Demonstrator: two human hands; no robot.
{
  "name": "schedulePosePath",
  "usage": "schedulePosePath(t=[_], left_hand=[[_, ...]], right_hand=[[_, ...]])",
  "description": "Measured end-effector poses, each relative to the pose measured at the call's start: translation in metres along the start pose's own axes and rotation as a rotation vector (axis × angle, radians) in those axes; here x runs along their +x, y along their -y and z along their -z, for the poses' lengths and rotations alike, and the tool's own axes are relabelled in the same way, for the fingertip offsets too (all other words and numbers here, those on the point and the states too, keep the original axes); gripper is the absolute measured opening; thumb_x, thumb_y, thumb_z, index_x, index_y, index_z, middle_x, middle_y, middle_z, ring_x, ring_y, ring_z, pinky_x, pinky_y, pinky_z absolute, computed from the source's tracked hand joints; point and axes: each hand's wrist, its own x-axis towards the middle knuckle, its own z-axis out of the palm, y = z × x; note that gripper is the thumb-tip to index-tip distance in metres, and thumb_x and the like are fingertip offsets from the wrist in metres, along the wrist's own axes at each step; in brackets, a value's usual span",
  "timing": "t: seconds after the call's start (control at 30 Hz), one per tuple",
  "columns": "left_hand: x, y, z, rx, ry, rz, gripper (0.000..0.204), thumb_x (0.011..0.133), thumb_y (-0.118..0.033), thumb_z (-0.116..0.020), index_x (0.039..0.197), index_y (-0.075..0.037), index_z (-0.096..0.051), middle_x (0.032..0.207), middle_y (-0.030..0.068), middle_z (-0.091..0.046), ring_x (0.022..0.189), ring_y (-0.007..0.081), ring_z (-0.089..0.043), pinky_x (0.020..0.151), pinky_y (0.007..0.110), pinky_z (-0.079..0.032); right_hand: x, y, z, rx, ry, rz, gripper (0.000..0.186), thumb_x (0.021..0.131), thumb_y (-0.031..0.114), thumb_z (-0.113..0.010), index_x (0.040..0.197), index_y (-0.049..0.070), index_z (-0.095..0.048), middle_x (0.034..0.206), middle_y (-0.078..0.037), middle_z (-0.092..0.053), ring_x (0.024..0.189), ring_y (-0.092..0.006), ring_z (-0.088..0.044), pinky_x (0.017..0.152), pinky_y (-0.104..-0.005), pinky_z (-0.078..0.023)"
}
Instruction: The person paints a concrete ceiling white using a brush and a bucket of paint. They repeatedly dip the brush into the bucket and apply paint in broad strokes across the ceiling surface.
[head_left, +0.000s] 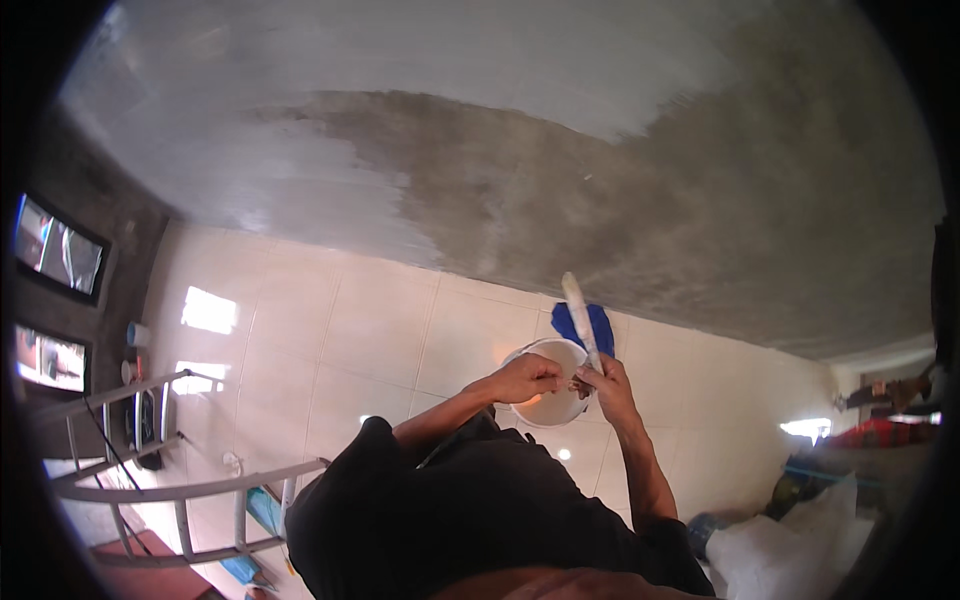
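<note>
My right hand [612, 388] is closed round a long, narrow, whitish tool [578, 310], smeared pale, which points up toward the wall. Its exact kind does not show. Below both hands a white bucket [540, 412] stands on the floor. My left hand [528, 378] is over the bucket's left side with its fingers curled in; whatever they may hold is hidden. A blue thing [600, 325], perhaps a cloth or bag, lies just behind the bucket, against the foot of the wall.
Ahead rises a wall [520, 190], part coated pale grey-white, part bare darker grey. Cream tiles [360, 320] cover the floor. An aluminium ladder [240, 490] is at the left, near two windows. White sacking [790, 545] and a heap of things are at the lower right.
</note>
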Motion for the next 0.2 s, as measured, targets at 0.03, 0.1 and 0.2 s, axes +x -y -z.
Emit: schedulePosePath(t=[0.03,0.1,0.2], left_hand=[[0.006,0.006,-0.012,0.007,-0.025,-0.023,0.014,0.094,-0.013,-0.059,0.094,0.000,-0.064,0.084,0.0053,-0.064,0.083,0.0128,-0.058,0.078,0.030,-0.047],[0.031,0.006,-0.018,0.042,-0.079,-0.091,0.015,0.095,-0.014,-0.059,0.096,0.000,-0.064,0.085,0.0066,-0.064,0.085,0.0135,-0.058,0.080,0.031,-0.048],[0.051,-0.002,-0.018,0.083,-0.124,-0.116,0.022,0.096,-0.023,-0.063,0.099,-0.002,-0.065,0.091,0.0083,-0.067,0.088,0.0164,-0.059,0.087,0.034,-0.047]], right_hand=[[0.002,-0.011,0.013,0.019,-0.021,-0.004,0.011,0.089,0.012,-0.061,0.091,0.001,-0.060,0.073,-0.007,-0.064,0.061,-0.0141,-0.062,0.055,-0.0276,-0.048],[0.015,-0.014,0.033,0.042,-0.064,-0.002,0.011,0.088,0.012,-0.062,0.089,0.002,-0.059,0.072,-0.007,-0.064,0.059,-0.0149,-0.062,0.053,-0.0274,-0.048],[0.033,-0.004,0.048,0.070,-0.066,0.025,0.011,0.087,0.012,-0.063,0.087,0.002,-0.058,0.071,-0.007,-0.063,0.058,-0.0156,-0.062,0.051,-0.0272,-0.048]])
